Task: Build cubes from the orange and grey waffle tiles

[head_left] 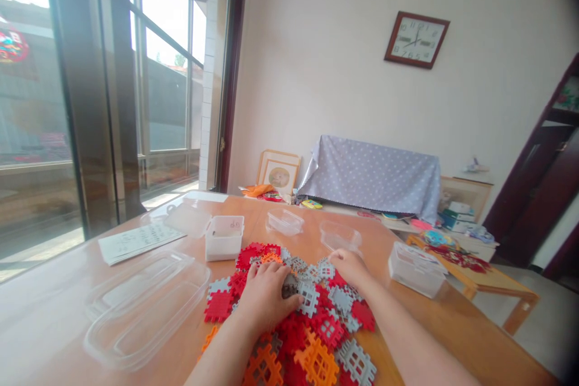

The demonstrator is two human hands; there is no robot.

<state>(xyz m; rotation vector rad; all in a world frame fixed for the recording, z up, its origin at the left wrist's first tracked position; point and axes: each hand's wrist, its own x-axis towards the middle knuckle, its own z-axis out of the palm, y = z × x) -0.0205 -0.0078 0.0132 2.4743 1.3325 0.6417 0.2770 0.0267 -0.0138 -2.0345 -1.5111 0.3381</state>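
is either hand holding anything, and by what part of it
The right hand seems to pinch a grey piece by its right edge. The left hand lies over the pile; any hold is hidden.

There are two hands (269,294), over twenty notched tiles (219,306) and one clock (417,40).

Covered, Cropped and Blurred

We cannot see the pieces (296,332) directly beneath the left hand (266,292); whether the curled fingers of the right hand (350,266) grip anything, we cannot tell; the lower edge of our view cuts off both forearms (420,332) and the nearest pieces; the writing on the papers (140,242) is too small for us to read; the spotted cloth (371,169) hides what it covers; the left edge crops a blurred red decoration (12,45).
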